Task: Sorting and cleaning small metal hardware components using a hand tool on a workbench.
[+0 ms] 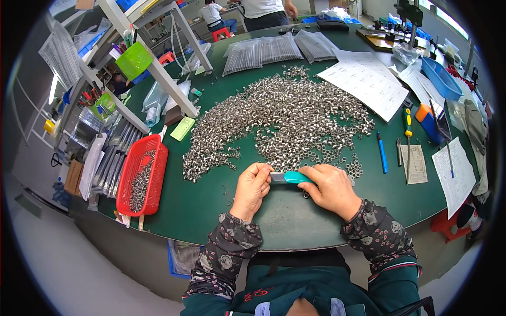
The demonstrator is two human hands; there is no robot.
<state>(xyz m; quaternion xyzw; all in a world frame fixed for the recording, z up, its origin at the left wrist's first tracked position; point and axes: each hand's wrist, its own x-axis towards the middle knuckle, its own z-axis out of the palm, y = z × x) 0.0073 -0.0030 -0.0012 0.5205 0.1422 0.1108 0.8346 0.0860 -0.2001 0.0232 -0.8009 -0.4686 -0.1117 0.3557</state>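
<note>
My right hand (pixel 331 188) grips a teal-handled utility knife (pixel 296 177), its grey blade pointing left. The blade's end reaches the fingertips of my left hand (pixel 252 189). There my left thumb and fingers are pinched together; what they hold is too small and covered to make out. Just beyond both hands spreads a large heap of small metal rings (pixel 295 113), with a few loose ones near my right fingers. At the left, a red plastic basket (pixel 162 174) contains more small metal parts.
Clear bags of thin metal tubes (pixel 279 51) lie at the back. Paper sheets (pixel 366 84), a blue pen (pixel 381 152) and a yellow-green screwdriver (pixel 407 124) are on the right. A shelf frame with a green pen holder (pixel 135 60) stands left. Other people are at the far end.
</note>
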